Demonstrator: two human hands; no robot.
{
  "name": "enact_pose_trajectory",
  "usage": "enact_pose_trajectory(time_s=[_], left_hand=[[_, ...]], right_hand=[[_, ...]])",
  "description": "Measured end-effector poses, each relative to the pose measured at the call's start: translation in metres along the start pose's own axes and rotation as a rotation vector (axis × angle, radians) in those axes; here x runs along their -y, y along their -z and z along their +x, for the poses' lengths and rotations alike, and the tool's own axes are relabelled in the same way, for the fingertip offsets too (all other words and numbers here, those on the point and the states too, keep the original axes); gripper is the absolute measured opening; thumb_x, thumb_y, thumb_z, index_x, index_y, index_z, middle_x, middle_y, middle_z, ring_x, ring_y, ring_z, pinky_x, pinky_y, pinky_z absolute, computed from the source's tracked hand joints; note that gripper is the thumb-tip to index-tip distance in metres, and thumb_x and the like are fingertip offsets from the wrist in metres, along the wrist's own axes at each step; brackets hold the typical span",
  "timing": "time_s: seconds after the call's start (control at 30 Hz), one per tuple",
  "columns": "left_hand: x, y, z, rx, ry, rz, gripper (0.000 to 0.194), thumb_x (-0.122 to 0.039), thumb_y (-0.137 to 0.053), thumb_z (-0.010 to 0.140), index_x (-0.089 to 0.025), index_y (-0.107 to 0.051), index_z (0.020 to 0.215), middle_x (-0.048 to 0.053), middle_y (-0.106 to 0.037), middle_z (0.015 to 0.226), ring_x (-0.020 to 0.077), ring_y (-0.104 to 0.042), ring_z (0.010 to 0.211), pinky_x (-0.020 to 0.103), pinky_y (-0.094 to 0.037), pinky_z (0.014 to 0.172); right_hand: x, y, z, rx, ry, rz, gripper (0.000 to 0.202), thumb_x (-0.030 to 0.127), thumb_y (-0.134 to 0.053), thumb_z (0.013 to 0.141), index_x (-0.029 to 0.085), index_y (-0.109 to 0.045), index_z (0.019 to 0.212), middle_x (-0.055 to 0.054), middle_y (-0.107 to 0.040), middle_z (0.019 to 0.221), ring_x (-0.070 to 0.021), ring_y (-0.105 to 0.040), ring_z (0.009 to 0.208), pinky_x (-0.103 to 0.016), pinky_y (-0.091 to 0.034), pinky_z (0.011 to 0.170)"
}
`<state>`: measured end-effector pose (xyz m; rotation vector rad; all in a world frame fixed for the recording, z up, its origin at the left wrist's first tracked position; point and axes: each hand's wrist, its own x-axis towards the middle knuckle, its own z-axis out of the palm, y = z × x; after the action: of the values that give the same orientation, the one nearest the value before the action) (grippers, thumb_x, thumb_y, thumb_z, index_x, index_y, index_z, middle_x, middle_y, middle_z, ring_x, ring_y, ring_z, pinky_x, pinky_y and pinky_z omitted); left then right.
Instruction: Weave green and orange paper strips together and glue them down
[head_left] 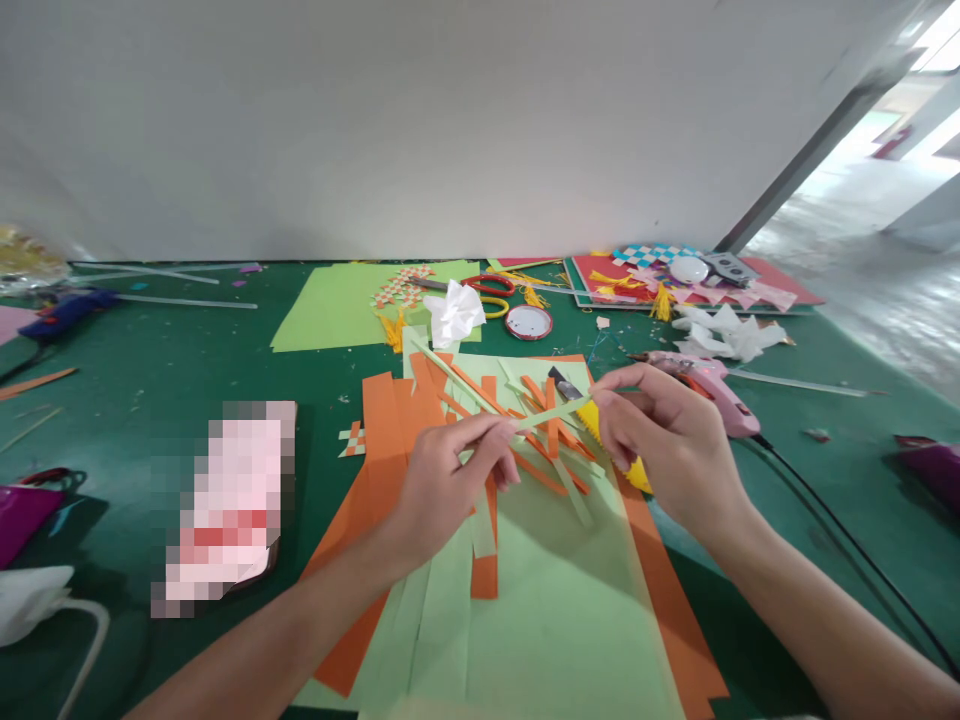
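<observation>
Spanning the gap between a bare left hand (450,485) and a bare right hand (671,445) is a narrow, flat, pale-green paper strip (556,411) with straight edges. Loose orange and green paper strips (553,438) crisscross beneath it on a smooth light-green paper sheet (562,600). The dark-green worktop (187,360) meets a plain grey wall (420,130). Each hand's fingers are closed, thumb to forefinger, pinching one end of the strip apiece.

A narrow pale-green paper strip (556,411) runs nearly straight from left hand (459,468) up to right hand (671,428).
</observation>
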<state>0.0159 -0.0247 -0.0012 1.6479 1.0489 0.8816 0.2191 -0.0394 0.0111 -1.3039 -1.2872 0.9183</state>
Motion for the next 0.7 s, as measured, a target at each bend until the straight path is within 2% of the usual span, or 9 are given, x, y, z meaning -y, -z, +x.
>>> enact_pose_trajectory(time_s=[0.17, 0.33, 0.5, 0.7], left_hand=[[-0.0002, -0.0008, 0.0000, -0.046, -0.014, -0.014, 0.029, -0.032, -0.051, 0.096, -0.019, -0.065, 0.074, -0.003, -0.068, 0.064, 0.0090, -0.064, 0.058, 0.017, -0.048, 0.058], [0.0066, -0.0030, 0.0001, -0.092, -0.054, -0.085, 0.019, -0.031, -0.052, 0.096, -0.021, -0.067, 0.095, -0.002, -0.076, 0.086, 0.0118, -0.071, 0.073, 0.022, -0.055, 0.075], [0.0087, -0.0033, -0.0008, -0.088, -0.108, -0.057, 0.023, -0.030, -0.047, 0.099, -0.021, -0.066, 0.107, 0.001, -0.075, 0.101, 0.0132, -0.071, 0.084, 0.023, -0.056, 0.076], [0.0070, -0.0014, -0.0025, -0.058, -0.111, 0.032, 0.030, -0.030, -0.040, 0.101, -0.022, -0.060, 0.122, 0.003, -0.074, 0.099, 0.0140, -0.069, 0.082, 0.026, -0.053, 0.079]], right_hand=[[-0.0021, -0.0002, 0.0016, -0.007, 0.016, 0.027, 0.010, 0.028, -0.059, 0.090, 0.021, -0.060, 0.084, 0.009, -0.042, 0.043, -0.0068, -0.037, 0.038, -0.021, -0.026, 0.038], [-0.0030, 0.0003, 0.0024, -0.023, 0.008, 0.024, 0.009, 0.028, -0.058, 0.091, 0.021, -0.059, 0.086, 0.010, -0.040, 0.043, -0.0067, -0.036, 0.038, -0.022, -0.024, 0.039], [-0.0030, 0.0006, 0.0036, -0.037, 0.011, 0.026, 0.009, 0.026, -0.058, 0.091, 0.021, -0.060, 0.084, 0.010, -0.040, 0.042, -0.0064, -0.035, 0.038, -0.021, -0.025, 0.039], [-0.0042, 0.0023, 0.0056, -0.049, -0.008, 0.048, 0.008, 0.026, -0.058, 0.090, 0.020, -0.060, 0.084, 0.010, -0.040, 0.043, -0.0069, -0.038, 0.037, -0.021, -0.026, 0.039]])
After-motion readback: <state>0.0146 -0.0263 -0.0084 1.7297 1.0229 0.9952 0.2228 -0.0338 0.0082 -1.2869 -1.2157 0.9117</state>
